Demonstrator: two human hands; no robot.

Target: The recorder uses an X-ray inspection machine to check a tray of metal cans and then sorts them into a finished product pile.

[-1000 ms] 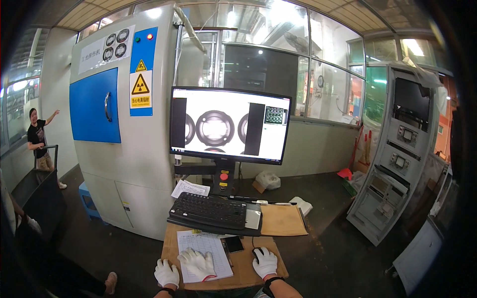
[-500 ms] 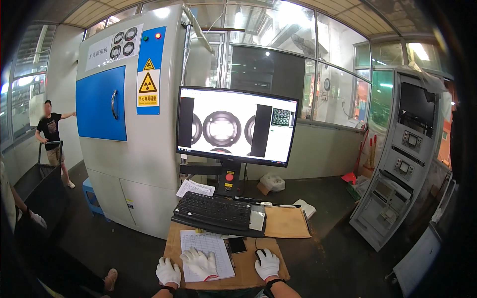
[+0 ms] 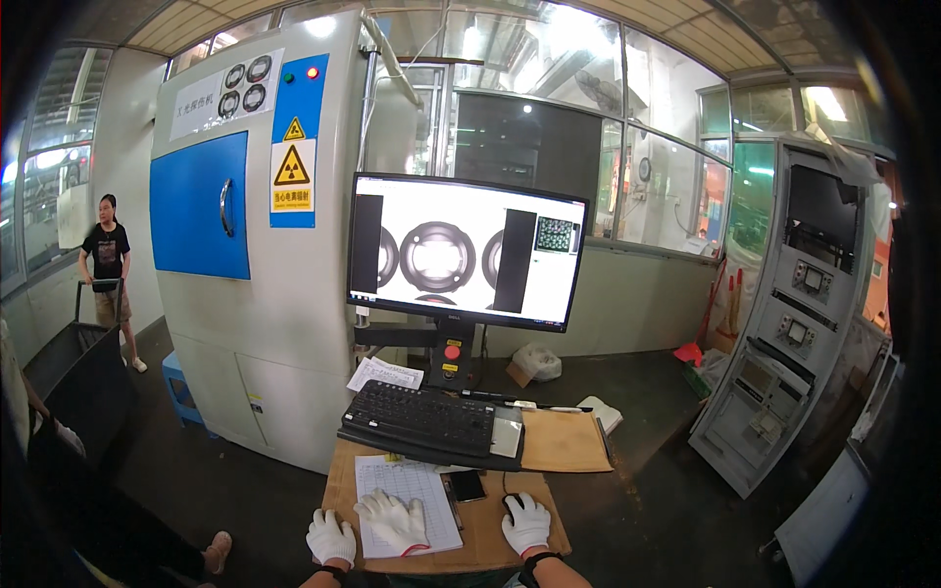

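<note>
— Mouse, dark, sits at the near right of a brown surface, a white-gloved right hand closed over it. Is the pressure plain to see?

— Cannot tell. The fingers drape forward over its top, and they hide most of it.

— And the left hand?

— It lies at the near left corner, also gloved in white, palm down, fingers slightly spread and pointing forward, with a loose white glove just beside it.

— Where does that glove rest?

— On a printed sheet between the two hands, its red-edged cuff toward the wearer. A flat, dark device lies near the sheet's far right corner.

— What stands beyond?

— A black keyboard, with a tan folder to its right. Above them, a monitor shows round, dark-rimmed shapes on white; a red button sits below it.

— The rest of the room?

— At left, a tall pale cabinet with a blue door and a yellow warning sign. Further left, a person in a dark shirt stands behind a black cart. At right, a grey equipment rack appears tilted.
</note>
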